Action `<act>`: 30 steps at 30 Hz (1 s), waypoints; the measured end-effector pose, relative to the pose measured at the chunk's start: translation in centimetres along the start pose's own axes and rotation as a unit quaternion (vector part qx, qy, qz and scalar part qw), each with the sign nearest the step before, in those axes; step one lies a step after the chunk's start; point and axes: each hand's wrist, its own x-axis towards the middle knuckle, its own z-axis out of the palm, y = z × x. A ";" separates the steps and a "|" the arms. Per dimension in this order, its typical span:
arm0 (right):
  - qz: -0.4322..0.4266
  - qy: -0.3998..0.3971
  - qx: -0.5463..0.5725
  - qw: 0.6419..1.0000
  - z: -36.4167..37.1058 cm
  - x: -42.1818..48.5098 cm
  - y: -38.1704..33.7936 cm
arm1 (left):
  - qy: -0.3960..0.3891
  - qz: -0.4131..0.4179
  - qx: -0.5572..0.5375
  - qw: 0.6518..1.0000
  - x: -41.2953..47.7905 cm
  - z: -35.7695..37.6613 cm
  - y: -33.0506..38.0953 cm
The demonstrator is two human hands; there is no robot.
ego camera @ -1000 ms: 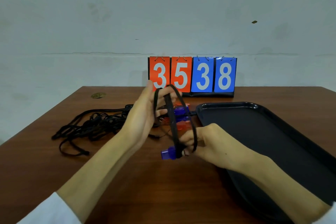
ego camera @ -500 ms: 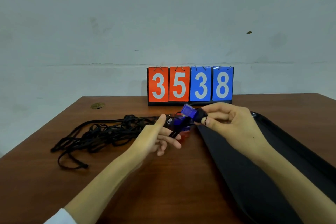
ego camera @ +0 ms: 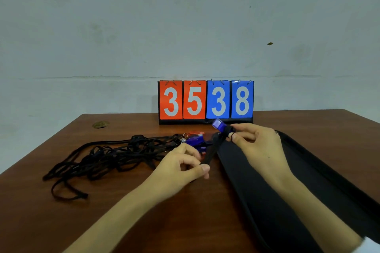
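My right hand (ego camera: 257, 146) pinches a purple whistle (ego camera: 219, 125) and the gathered top of its black lanyard just above the far left corner of the black tray (ego camera: 308, 181). The folded lanyard (ego camera: 209, 154) runs down and left to my left hand (ego camera: 183, 168), which pinches its lower end between thumb and fingers. More purple and red whistles (ego camera: 195, 139) lie on the brown table just behind my left hand.
A tangled heap of black lanyards (ego camera: 107, 156) spreads over the table's left half. A flip scoreboard (ego camera: 205, 100) reading 35 38 stands at the back edge against the wall. A small round mark (ego camera: 100, 124) sits at the far left.
A second ago both hands held the looped lanyard upright near me. My right hand has carried the whistle up and away to the tray's far corner; my left hand now pinches the strap's low end.
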 end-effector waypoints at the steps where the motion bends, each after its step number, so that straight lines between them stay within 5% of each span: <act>1: -0.009 -0.005 -0.024 1.000 0.2 -0.1 0.2 | 0.006 0.006 0.002 1.000 -0.1 0.1 0.2; 11: -0.063 -0.160 -0.143 0.975 1.2 -0.5 0.1 | 0.058 0.043 -0.181 0.981 -0.7 -0.3 2.1; 16: -0.149 -0.246 -0.150 0.946 1.5 -1.5 -0.6 | 0.056 -0.012 -0.279 0.959 -0.5 -1.1 1.9; 21: -0.145 -0.342 -0.104 0.922 2.0 -2.9 -2.2 | 0.069 -0.016 -0.358 0.931 0.0 -2.4 1.4; 30: -0.117 -0.339 -0.011 0.933 0.8 -3.4 -3.9 | 0.098 -0.128 -0.211 0.964 0.6 -3.2 -1.4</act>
